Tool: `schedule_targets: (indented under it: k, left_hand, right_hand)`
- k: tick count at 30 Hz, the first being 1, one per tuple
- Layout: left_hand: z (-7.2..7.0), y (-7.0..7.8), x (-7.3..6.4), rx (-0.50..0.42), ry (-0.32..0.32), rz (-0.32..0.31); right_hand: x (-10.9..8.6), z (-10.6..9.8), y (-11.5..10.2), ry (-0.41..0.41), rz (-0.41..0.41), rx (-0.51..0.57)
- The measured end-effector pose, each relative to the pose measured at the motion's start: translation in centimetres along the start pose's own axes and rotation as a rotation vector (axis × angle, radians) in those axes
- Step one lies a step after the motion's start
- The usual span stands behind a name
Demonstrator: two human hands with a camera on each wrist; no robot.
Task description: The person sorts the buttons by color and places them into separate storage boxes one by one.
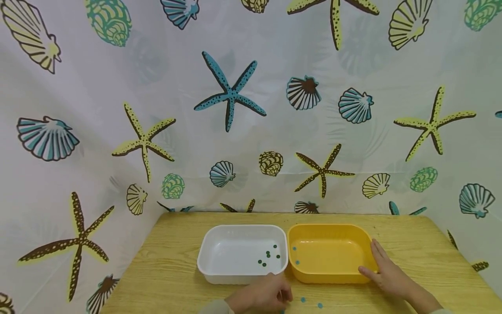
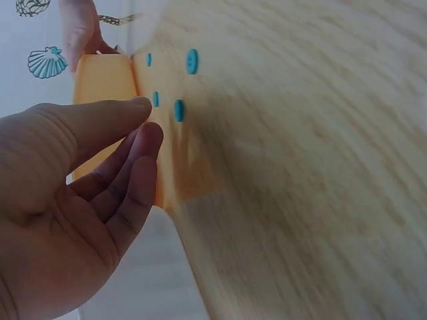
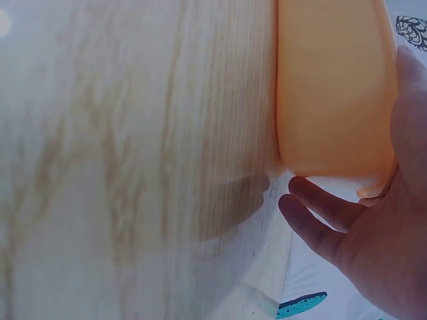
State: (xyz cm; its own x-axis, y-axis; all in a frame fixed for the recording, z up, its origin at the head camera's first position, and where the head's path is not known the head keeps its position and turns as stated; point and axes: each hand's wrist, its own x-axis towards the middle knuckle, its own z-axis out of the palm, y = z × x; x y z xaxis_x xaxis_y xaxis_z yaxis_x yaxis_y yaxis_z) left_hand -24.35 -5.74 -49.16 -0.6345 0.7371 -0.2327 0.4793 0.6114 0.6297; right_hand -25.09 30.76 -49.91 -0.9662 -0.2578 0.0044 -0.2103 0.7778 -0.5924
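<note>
Over the table in front of the trays, my left hand [image 1: 267, 293] hovers with its fingers loosely bent. A gap shows between thumb and fingertips, with nothing held, in the left wrist view. Near them several small blue buttons [image 2: 192, 61] lie on the wood; the head view also shows a blue button [image 1: 320, 305] there. My right hand [image 1: 389, 271] holds the right end of the yellow tray [image 1: 329, 278], thumb over the near corner rim and fingers along the outside. Two blue buttons [image 1: 294, 248] are at the tray's left inside.
A white tray [image 1: 223, 278] stands to the left, side by side with the yellow one. Several dark green buttons [image 1: 268, 256] lie in its right half. The wooden table [image 1: 168, 257] ends at a patterned curtain [image 1: 251, 144] behind and at both sides.
</note>
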Motion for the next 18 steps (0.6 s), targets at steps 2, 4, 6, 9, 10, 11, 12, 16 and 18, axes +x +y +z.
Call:
schedule_targets:
  k: [2,4,6,9,10,11,12,16,18]
  left_hand:
    - [0.7,-1.6,1.0,0.031,-0.008,0.007]
    - [1.8,-4.2,2.4,0.074,-0.011,0.049]
    - [2.9,-6.6,3.7,0.121,-0.014,0.091]
    - [4.0,-9.2,5.2,0.098,-0.045,0.139]
    - [4.2,-9.6,5.5,0.091,-0.055,0.149]
    - [4.3,-9.9,5.7,0.09,-0.065,0.15]
    - [4.4,-10.3,5.9,0.079,-0.077,0.158]
    - [4.5,-10.5,5.9,0.085,-0.082,0.147]
    - [4.5,-10.5,5.8,0.081,-0.079,0.142]
  right_hand:
    - [0.0,-0.1,0.0,0.0,0.001,-0.001]
    - [0.0,-0.1,0.0,-0.001,0.003,0.0]
    - [0.0,-0.1,0.0,0.0,0.003,0.0]
    - [-0.1,-0.1,-0.1,0.002,0.001,0.001]
    - [-0.1,-0.1,-0.1,0.003,0.0,0.001]
    - [-0.1,-0.1,-0.1,0.003,-0.001,0.0]
    - [-0.1,-0.1,-0.1,0.002,0.0,0.001]
    - [-0.1,-0.1,-0.1,0.001,0.001,0.003]
    - [-0.1,-0.1,-0.1,0.0,0.003,0.002]
